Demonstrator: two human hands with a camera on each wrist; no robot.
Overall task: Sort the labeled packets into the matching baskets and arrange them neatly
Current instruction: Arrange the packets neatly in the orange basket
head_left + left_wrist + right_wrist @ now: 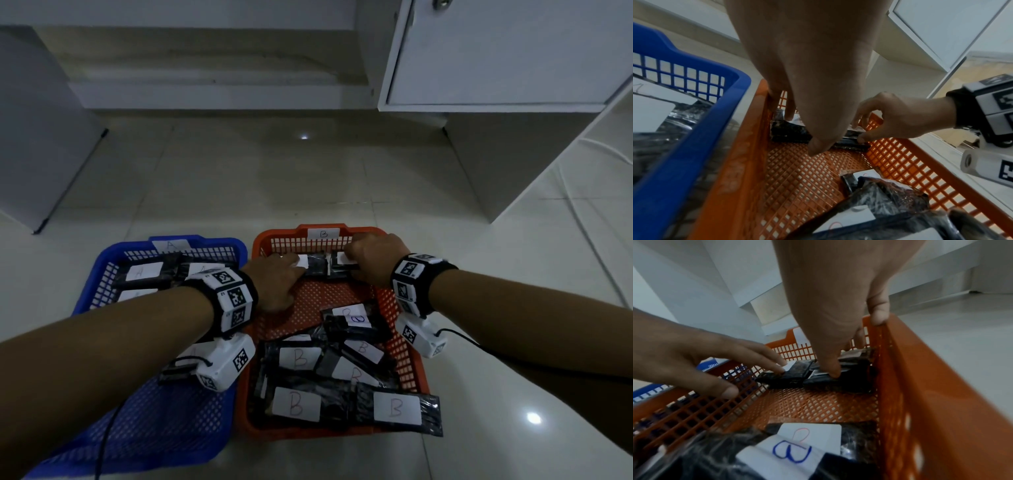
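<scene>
An orange basket [284, 236] tagged B sits on the floor to the right of a blue basket [113, 253] tagged A. Two black packets lie side by side at the orange basket's far end. My left hand [281, 281] lies with straight fingers on the left packet [795, 374], touching its white label. My right hand [370, 260] arches over the right packet [851, 379], thumb at its near edge and fingers curled past its far edge. Several B packets [329, 377] are piled loosely at the near end. A packets [144, 272] lie in the blue basket.
One B packet [397, 409] overhangs the orange basket's near right corner. A white cabinet [496, 51] stands at the back right and a grey panel [34, 137] at the left. A white cable [582, 212] runs over the tiled floor on the right.
</scene>
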